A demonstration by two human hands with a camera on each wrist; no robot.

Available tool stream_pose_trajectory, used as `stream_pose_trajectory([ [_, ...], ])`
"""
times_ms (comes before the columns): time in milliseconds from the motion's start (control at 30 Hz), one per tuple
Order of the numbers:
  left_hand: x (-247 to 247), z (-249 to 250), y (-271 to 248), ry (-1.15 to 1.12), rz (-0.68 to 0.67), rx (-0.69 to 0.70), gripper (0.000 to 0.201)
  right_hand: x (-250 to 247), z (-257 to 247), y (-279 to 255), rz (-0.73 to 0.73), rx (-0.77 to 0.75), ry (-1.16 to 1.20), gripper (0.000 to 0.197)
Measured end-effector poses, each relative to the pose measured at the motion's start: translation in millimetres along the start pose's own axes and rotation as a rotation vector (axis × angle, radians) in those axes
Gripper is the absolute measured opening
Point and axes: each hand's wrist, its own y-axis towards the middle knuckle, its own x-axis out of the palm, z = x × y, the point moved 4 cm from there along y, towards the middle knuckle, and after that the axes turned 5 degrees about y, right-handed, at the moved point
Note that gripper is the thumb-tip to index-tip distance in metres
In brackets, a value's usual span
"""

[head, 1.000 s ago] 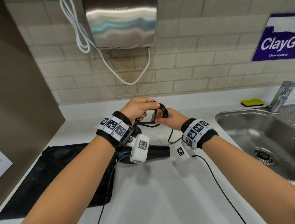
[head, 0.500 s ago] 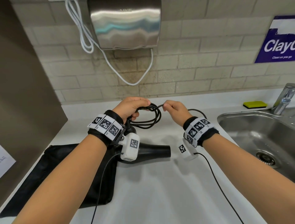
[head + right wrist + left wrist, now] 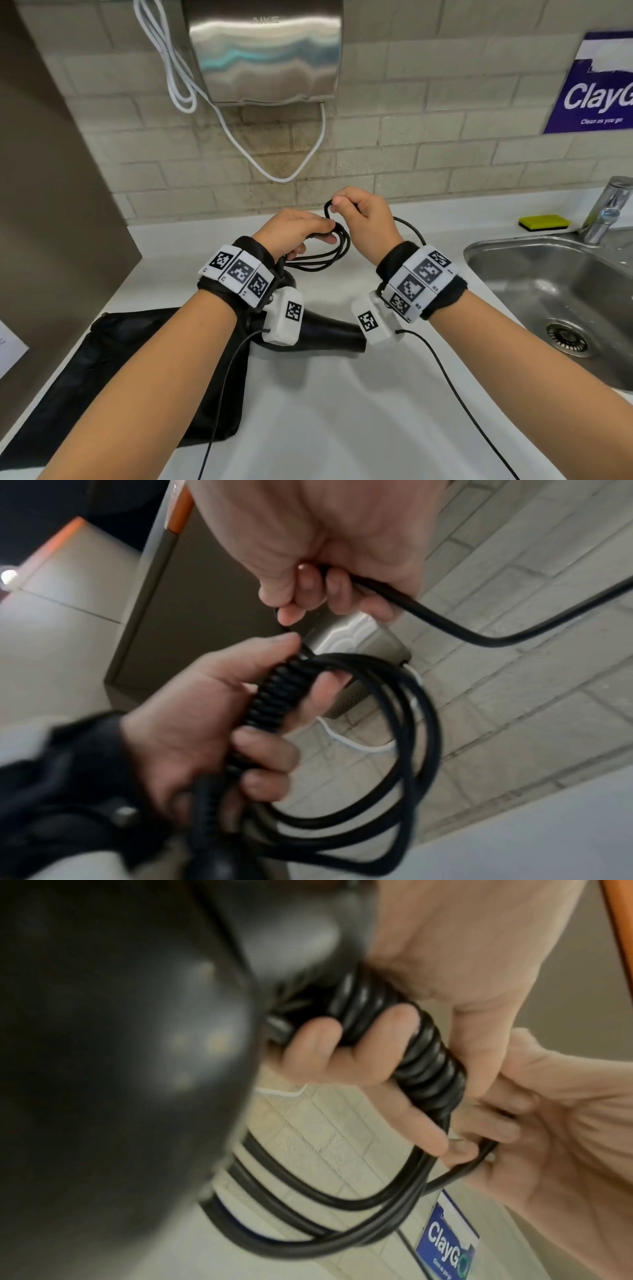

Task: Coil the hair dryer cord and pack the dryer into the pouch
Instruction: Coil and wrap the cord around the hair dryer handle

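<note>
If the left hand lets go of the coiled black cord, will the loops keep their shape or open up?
The cord would probably spring open: its loops hang loose and uneven, gathered only by the left hand. It looks flexible yet springy, since the free length from the right hand holds a smooth curve. The ribbed sleeve seems stiffer.

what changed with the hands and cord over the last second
The right hand, which was down against the left hand at the bundle, has risen up and back, drawing a fresh stretch of cord with it for another loop. The left hand still grips the coiled loops. The hair dryer and black pouch lie where they were on the counter.
</note>
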Motion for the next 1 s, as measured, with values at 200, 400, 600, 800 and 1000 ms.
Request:
stream_pose_trajectory([
  [200, -6, -1, 7, -0.180, 0.170, 0.044, 0.010, 7, -9, -9, -0.040, 0.084, 0.243, 0.022],
  [400, -18, -9, 16, -0.310, 0.316, 0.005, 0.010, 4, 4, -11, -0.171, 0.211, -0.079, 0.024],
  [600, -19, -13, 19, -0.366, 0.337, -0.019, 0.016, -15, 45, -27, -0.205, 0.347, -0.788, 0.031],
  [800, -7, -12, 25, -0.362, 0.317, -0.040, 0.029, -14, 27, -22, -0.011, 0.237, -0.324, 0.028],
  [1000, -1, -10, 26, -0.358, 0.330, -0.053, 0.023, -16, 22, -27, -0.017, 0.240, -0.024, 0.019],
])
